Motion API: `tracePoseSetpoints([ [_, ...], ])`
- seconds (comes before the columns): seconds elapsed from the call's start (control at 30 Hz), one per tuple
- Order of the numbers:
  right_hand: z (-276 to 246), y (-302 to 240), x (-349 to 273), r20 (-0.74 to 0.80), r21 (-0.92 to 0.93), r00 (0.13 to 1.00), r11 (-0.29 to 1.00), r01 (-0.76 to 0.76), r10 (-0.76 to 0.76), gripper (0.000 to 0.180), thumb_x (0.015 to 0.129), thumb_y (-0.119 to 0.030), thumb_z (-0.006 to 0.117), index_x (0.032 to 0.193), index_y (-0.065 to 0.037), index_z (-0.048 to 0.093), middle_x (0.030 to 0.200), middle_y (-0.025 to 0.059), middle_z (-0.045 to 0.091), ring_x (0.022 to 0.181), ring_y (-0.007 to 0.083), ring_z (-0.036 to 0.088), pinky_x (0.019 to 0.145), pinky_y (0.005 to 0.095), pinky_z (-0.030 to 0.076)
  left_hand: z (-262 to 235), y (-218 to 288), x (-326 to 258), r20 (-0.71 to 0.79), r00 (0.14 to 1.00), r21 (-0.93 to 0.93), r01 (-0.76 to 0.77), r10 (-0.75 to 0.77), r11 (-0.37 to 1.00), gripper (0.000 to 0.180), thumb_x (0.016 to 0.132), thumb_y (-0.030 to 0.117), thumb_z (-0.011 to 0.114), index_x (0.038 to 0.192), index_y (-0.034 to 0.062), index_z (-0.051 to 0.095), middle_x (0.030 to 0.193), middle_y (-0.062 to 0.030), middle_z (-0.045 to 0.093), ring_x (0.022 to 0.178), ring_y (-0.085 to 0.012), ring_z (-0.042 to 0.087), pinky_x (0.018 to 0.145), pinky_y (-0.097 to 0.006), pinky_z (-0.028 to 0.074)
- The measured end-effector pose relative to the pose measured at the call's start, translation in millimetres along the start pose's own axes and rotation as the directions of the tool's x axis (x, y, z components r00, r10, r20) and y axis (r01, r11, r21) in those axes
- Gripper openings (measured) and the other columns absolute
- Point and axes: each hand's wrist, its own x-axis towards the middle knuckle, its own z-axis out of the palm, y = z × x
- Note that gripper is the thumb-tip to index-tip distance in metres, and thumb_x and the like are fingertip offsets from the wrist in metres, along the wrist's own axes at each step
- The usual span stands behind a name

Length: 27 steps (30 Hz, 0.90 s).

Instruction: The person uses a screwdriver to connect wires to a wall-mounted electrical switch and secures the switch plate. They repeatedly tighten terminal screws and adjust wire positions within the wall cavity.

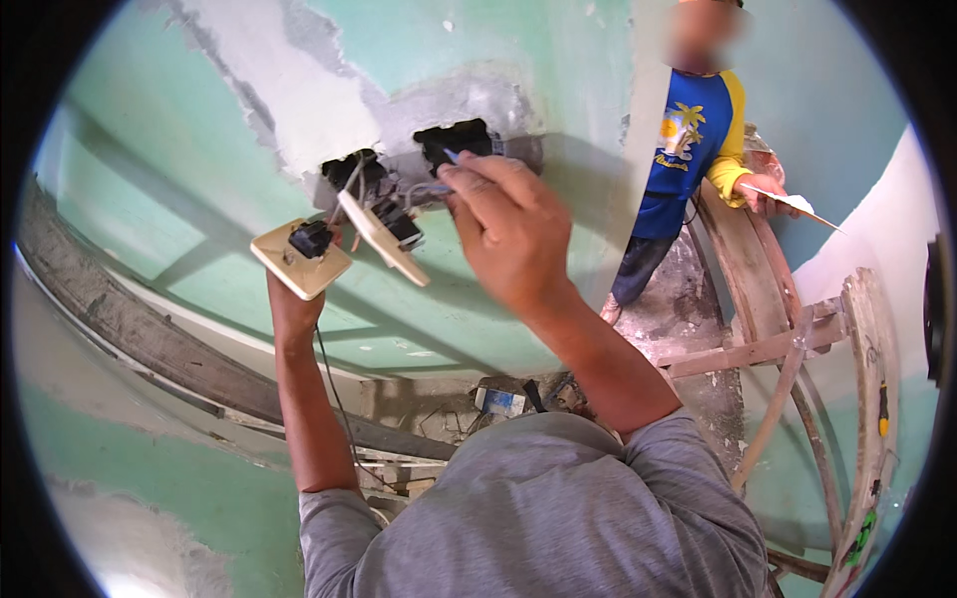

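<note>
My left hand (292,311) is behind a cream wall plate (289,271) with a black module on its back. It supports that plate, its fingers mostly hidden. A second cream wall plate (384,239) hangs tilted beside it, with a black module (399,221) and grey wires (357,179). These wires come out of the left wall opening (344,167). Before the right wall opening (454,140), my right hand (513,234) is closed, thumb and fingers pinching a thin blue thing (451,155). Its exact kind cannot be made out.
Grey plaster patches surround both openings in the green wall (558,60). At right a person in a blue and yellow top (688,140) holds a flat sheet (793,199). Wooden framing (758,354) stands below them, with a screwdriver (883,411) on one upright. A dark cable (334,399) hangs by my left forearm.
</note>
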Motion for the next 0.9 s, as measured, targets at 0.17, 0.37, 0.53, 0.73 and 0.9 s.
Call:
tracePoseSetpoints([
  [0.17, -8, 7, -2, 0.041, 0.022, 0.999, 1.000, -0.021, 0.020, 0.021, 0.083, -0.002, 0.077, 0.104, -0.005, 0.076, 0.108, 0.0105, 0.072, 0.099, 0.0306, 0.071, 0.084, 0.0426, 0.059, -4, -10, 3, 0.006, 1.000, 0.089, -0.006, 0.006, 0.996, 0.028, 0.091, 0.000, 0.072, 0.119, 0.0002, 0.071, 0.115, -0.0090, 0.074, 0.105, -0.0167, 0.070, 0.093, -0.032, 0.056],
  [0.37, -13, 2, 8, 0.123, -0.021, 0.992, 1.000, 0.021, -0.019, 0.022, 0.078, 0.002, 0.077, 0.099, -0.006, 0.074, 0.107, 0.0085, 0.069, 0.098, 0.0303, 0.068, 0.082, 0.0417, 0.057, 4, -4, -4, -0.010, 0.999, 0.005, -0.046, 0.046, 0.999, 0.028, 0.095, 0.011, 0.071, 0.122, 0.0040, 0.068, 0.112, -0.0035, 0.072, 0.079, -0.0035, 0.057, 0.058, -0.020, 0.040],
  [0.53, -13, -1, 12, 0.133, -0.092, 0.988, 0.992, 0.085, -0.072, 0.026, 0.076, 0.001, 0.078, 0.100, -0.006, 0.074, 0.108, 0.0087, 0.068, 0.098, 0.0311, 0.067, 0.082, 0.0417, 0.057, -1, 13, -8, 0.085, 0.996, -0.028, -0.007, 0.009, 1.000, 0.034, 0.096, 0.008, 0.069, 0.129, 0.0023, 0.065, 0.111, -0.0064, 0.075, 0.079, -0.0077, 0.064, 0.059, -0.022, 0.047],
  [0.73, -16, -11, 13, 0.166, -0.158, 0.985, 0.985, 0.071, -0.044, 0.039, 0.076, -0.002, 0.081, 0.113, -0.008, 0.075, 0.114, 0.0089, 0.068, 0.101, 0.0310, 0.066, 0.085, 0.0410, 0.056, 14, 16, -12, -0.074, 0.995, -0.033, -0.075, 0.072, 0.997, 0.028, 0.088, -0.003, 0.078, 0.116, -0.0009, 0.077, 0.107, -0.0056, 0.079, 0.096, -0.0099, 0.071, 0.087, -0.029, 0.057],
  [0.9, -22, -21, 10, 0.223, -0.203, 0.975, 0.978, 0.040, 0.007, 0.044, 0.077, -0.004, 0.082, 0.119, -0.008, 0.074, 0.126, 0.0103, 0.064, 0.104, 0.0301, 0.066, 0.087, 0.0417, 0.055, 33, 31, -13, -0.235, 0.968, 0.100, -0.059, 0.081, 0.993, 0.024, 0.084, -0.001, 0.082, 0.108, -0.0015, 0.079, 0.102, -0.0059, 0.079, 0.092, -0.0133, 0.072, 0.085, -0.030, 0.057],
])
